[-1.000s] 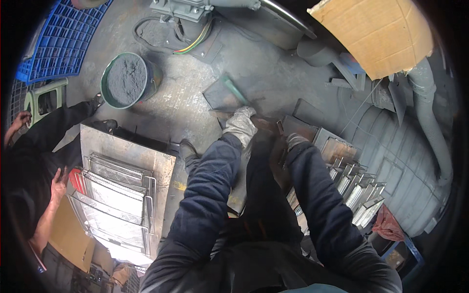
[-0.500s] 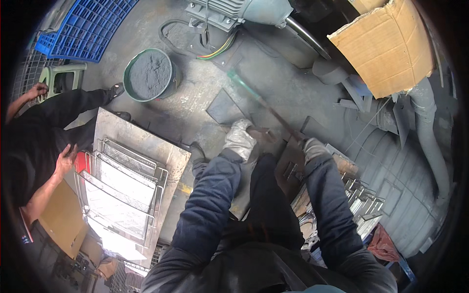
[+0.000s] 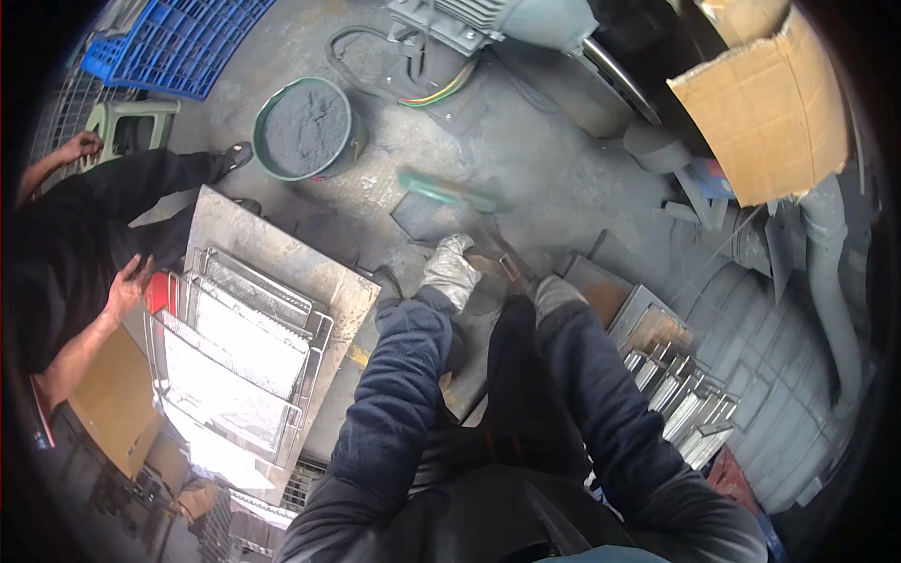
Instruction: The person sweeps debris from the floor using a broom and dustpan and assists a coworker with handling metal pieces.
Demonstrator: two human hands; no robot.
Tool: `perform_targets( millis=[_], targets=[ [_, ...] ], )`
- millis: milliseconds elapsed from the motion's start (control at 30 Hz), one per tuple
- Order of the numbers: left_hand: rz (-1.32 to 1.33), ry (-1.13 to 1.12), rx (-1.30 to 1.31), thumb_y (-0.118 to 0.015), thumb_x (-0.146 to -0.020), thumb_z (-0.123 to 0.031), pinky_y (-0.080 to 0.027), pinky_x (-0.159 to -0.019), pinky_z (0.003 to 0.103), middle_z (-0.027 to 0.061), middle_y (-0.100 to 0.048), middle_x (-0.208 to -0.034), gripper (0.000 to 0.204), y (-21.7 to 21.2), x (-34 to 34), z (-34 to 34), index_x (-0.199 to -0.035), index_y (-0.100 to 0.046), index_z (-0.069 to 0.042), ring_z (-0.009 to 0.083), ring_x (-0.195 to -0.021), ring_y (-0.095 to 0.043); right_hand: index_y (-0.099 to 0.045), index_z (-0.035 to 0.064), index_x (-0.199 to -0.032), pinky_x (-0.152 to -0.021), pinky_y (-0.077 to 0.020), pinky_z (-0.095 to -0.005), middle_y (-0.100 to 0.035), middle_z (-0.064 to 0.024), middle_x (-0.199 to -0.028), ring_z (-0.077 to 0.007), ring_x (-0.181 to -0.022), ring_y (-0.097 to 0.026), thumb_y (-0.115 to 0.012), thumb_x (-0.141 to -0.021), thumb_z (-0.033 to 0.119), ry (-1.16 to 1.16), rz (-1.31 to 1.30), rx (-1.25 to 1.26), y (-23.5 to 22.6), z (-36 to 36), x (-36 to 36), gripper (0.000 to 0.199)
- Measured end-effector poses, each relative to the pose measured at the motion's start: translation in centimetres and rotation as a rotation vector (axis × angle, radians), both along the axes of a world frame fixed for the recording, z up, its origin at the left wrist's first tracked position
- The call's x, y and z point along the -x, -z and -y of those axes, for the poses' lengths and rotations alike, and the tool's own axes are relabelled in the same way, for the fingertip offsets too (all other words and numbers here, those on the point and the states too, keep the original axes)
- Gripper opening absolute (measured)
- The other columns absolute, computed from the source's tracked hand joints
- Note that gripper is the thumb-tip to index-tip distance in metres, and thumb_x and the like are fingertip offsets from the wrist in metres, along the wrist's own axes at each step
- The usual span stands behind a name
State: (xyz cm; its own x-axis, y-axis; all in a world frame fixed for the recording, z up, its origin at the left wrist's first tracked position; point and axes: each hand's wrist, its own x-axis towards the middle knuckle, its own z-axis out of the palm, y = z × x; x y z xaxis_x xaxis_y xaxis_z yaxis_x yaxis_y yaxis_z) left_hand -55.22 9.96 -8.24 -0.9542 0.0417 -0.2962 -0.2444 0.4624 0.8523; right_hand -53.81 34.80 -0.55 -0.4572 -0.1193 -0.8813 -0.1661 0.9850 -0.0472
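My left hand (image 3: 450, 270), in a pale, dirty glove, is closed. Just beyond it lies a dark flat plate (image 3: 420, 218), shaped like a dustpan; the glove hides how they join. A rusty brown metal piece (image 3: 502, 265) shows between my hands. My right hand (image 3: 557, 296), gloved too, grips a long-handled tool that looks like a broom, its green head (image 3: 449, 190) blurred over the plate's far edge. A bucket with a green rim (image 3: 351, 131) holds grey powder farther off.
At left, a metal board (image 3: 340, 298) bears wire racks. Another person's hand (image 3: 129, 286) is beside it. A motor (image 3: 549, 21) stands at the far side, cardboard (image 3: 760, 113) hangs far right. Metal parts (image 3: 680, 403) are stacked right of my legs.
The green head has swung nearer over the dark plate, and my right hand has moved left toward my left hand. The plate has drawn slightly nearer together with my left hand. My view has shifted slightly.
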Motion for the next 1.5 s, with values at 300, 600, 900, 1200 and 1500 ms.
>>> perform_targets(
  millis=[300, 600, 900, 1200, 1500],
  targets=[
    [-0.068, 0.036, -0.079, -0.072, -0.082, -0.003, -0.054, -0.081, 0.038, 0.0133, -0.067, -0.098, 0.024, -2.5, -1.9, 2.7, -0.104, -0.065, -0.005, 0.0277, -0.092, -0.068, -0.074, 0.0081, -0.112, -0.087, -0.0492, -0.0494, -0.073, -0.0224, -0.102, -0.0443, -0.103, -0.066, -0.060, -0.099, 0.039, 0.542, 0.049, 0.141, -2.7, -6.8, -3.5, 0.037],
    [-0.079, 0.052, -0.267, -0.066, -0.089, -0.004, -0.053, -0.077, 0.034, 0.0095, -0.062, -0.092, 0.012, -15.2, -9.0, 7.1, -0.100, -0.062, -0.008, 0.0215, -0.088, -0.065, -0.077, 0.0131, -0.108, -0.096, -0.0541, -0.0443, -0.073, -0.0142, -0.117, -0.0338, -0.117, -0.067, -0.061, -0.096, 0.027, -0.148, -0.092, -0.303, -8.5, -2.5, 7.9, 0.025],
    [0.042, 0.135, -0.397, -0.075, -0.076, -0.007, -0.050, -0.086, 0.040, 0.0103, -0.063, -0.102, 0.024, -20.1, -15.3, 7.9, -0.097, -0.063, -0.010, 0.0305, -0.097, -0.063, -0.067, 0.0072, -0.127, -0.098, -0.0530, -0.0447, -0.070, -0.0203, -0.122, -0.0376, -0.119, -0.066, -0.060, -0.094, 0.024, -0.156, -0.039, -0.027, -1.8, 11.1, 11.4, 0.038],
    [0.000, 0.047, -0.475, -0.078, -0.075, -0.005, -0.053, -0.088, 0.042, 0.0090, -0.068, -0.098, 0.025, -20.7, -18.7, 8.8, -0.095, -0.066, -0.013, 0.0307, -0.098, -0.066, -0.069, 0.0094, -0.130, -0.106, -0.0479, -0.0481, -0.063, -0.0177, -0.138, -0.0360, -0.130, -0.059, -0.061, -0.095, 0.028, 0.089, 0.072, -0.305, 0.4, -2.8, 11.7, 0.041],
    [0.145, 0.006, -0.622, -0.078, -0.072, -0.008, -0.052, -0.086, 0.044, 0.0102, -0.065, -0.097, 0.027, -18.3, -21.8, 9.3, -0.094, -0.064, -0.012, 0.0331, -0.091, -0.063, -0.070, 0.0160, -0.127, -0.099, -0.0518, -0.0501, -0.071, -0.0132, -0.124, -0.0351, -0.119, -0.066, -0.053, -0.099, 0.038, 0.074, 0.005, -0.405, -4.6, -9.6, 11.7, 0.040]
  ],
)
